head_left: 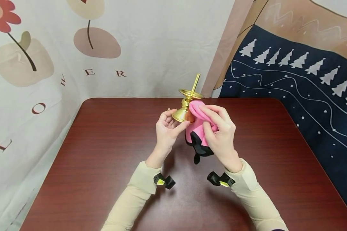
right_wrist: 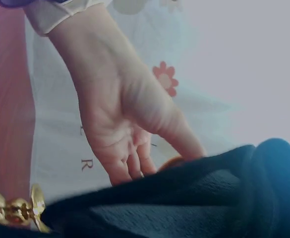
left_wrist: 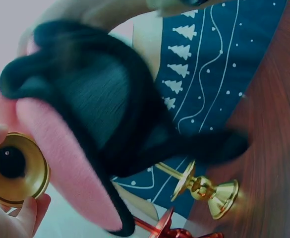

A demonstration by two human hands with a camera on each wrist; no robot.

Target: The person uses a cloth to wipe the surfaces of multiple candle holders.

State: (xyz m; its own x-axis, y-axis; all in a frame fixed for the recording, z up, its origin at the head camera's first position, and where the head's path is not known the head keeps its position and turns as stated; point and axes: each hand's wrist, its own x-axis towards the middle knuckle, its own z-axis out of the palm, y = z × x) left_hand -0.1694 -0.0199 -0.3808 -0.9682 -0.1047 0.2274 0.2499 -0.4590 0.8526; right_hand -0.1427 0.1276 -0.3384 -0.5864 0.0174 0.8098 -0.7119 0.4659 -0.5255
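Note:
A shiny gold candlestick [head_left: 186, 110] leans to the right above the table. My left hand [head_left: 167, 134] grips it by the base, fingers on one side and thumb on the other. Its hollow underside [left_wrist: 33, 173] faces the left wrist camera. My right hand [head_left: 222, 133] pinches a soft pink cloth with black trim and a black tab [left_wrist: 209, 146]. A fold of this cloth [head_left: 197, 109] lies against the candlestick's stem, hiding part of it. In the right wrist view, black fabric [right_wrist: 184, 208] covers most of the held candlestick.
In the left wrist view, another gold candlestick [left_wrist: 204, 191] and a red candlestick [left_wrist: 169, 228] stand beyond the cloth; the head view does not clearly show them. A dark red-brown table [head_left: 110, 154] lies beneath both hands. Printed fabric [head_left: 162, 48] hangs behind its far edge.

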